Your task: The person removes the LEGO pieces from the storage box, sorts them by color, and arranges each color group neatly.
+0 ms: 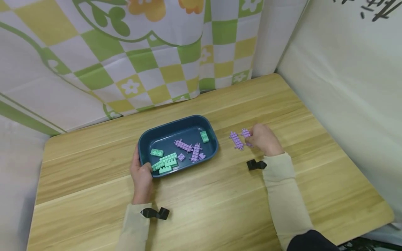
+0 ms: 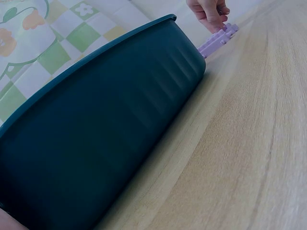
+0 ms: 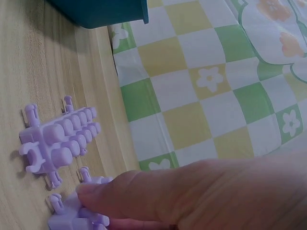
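A dark blue tray stands on the table, and my left hand grips its left end, thumb over the rim. Inside lie several green toy bricks and several purple ones, some with side pegs. To the right of the tray, my right hand pinches a purple studded brick at the tabletop, its thumb on top in the right wrist view. Beside it lies a second purple brick with pegs and a clip end. My right hand partly hides the pinched brick.
The wooden table carries all of this. A checked curtain hangs along its far edge, and a white fabric wall rises on the right. Black straps with small blocks sit on both sleeves.
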A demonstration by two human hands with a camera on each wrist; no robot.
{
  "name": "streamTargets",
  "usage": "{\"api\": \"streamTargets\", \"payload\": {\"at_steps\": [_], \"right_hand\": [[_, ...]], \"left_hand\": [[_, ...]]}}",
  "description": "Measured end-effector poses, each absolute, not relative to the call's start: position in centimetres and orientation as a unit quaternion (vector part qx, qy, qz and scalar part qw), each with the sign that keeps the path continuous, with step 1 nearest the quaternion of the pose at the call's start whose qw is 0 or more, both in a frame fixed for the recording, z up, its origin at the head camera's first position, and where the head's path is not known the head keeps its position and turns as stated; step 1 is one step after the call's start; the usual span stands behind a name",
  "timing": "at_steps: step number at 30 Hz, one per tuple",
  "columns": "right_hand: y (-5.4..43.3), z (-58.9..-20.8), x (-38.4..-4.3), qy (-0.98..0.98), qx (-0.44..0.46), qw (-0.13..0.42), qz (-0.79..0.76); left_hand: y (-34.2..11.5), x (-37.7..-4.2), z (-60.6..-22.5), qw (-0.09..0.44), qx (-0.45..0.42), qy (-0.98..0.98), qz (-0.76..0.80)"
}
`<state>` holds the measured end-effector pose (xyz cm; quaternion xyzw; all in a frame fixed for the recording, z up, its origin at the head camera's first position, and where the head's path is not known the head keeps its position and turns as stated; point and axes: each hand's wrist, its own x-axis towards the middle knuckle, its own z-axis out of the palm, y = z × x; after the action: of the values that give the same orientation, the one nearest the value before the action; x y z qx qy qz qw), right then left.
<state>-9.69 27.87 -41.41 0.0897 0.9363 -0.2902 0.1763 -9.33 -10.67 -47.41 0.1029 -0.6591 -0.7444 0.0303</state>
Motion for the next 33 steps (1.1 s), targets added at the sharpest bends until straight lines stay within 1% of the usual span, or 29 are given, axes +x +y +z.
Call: {"api": "streamTargets", "payload": {"at_steps": [3, 5, 7, 9, 12, 15, 18, 21, 24, 29, 31, 33], "right_hand": [[28.4, -40.9, -9.4, 0.931, 0.104, 0.174, -0.303], [28.8, -40.3, -9.2, 0.930, 0.122, 0.152, -0.313], [29.4, -39.6, -8.9, 0.929, 0.146, 0.109, -0.322], [29.9, -39.0, -8.5, 0.928, 0.168, 0.051, -0.329], [29.8, -38.0, -8.1, 0.925, 0.188, -0.019, -0.330], [27.7, -37.5, -8.3, 0.928, 0.165, -0.059, -0.329], [23.5, -37.6, -8.9, 0.938, 0.088, -0.079, -0.327], [18.3, -38.1, -9.8, 0.946, -0.004, -0.065, -0.317], [14.4, -39.1, -10.8, 0.958, -0.075, -0.028, -0.275], [11.3, -40.9, -12.3, 0.970, -0.113, 0.052, -0.208], [10.8, -41.6, -12.6, 0.971, -0.115, 0.073, -0.199], [10.5, -42.2, -12.8, 0.970, -0.118, 0.081, -0.198]], "left_hand": [[-10.7, -9.4, -47.5, 0.028, 0.106, -0.663, -0.740], [-10.8, -9.4, -47.6, 0.028, 0.105, -0.664, -0.740], [-11.0, -9.5, -47.6, 0.029, 0.106, -0.663, -0.741], [-11.1, -9.5, -47.7, 0.032, 0.104, -0.661, -0.743], [-11.0, -9.5, -47.7, 0.038, 0.103, -0.655, -0.748], [-10.8, -9.6, -47.6, 0.039, 0.103, -0.649, -0.753], [-10.7, -9.6, -47.6, 0.035, 0.109, -0.646, -0.755], [-10.7, -9.8, -47.5, 0.037, 0.110, -0.643, -0.757], [-10.8, -9.9, -47.6, 0.040, 0.111, -0.649, -0.752], [-10.7, -9.9, -47.5, 0.032, 0.121, -0.669, -0.733], [-10.8, -9.8, -47.5, 0.032, 0.118, -0.670, -0.732], [-11.0, -9.8, -47.6, 0.034, 0.114, -0.669, -0.734]]}}
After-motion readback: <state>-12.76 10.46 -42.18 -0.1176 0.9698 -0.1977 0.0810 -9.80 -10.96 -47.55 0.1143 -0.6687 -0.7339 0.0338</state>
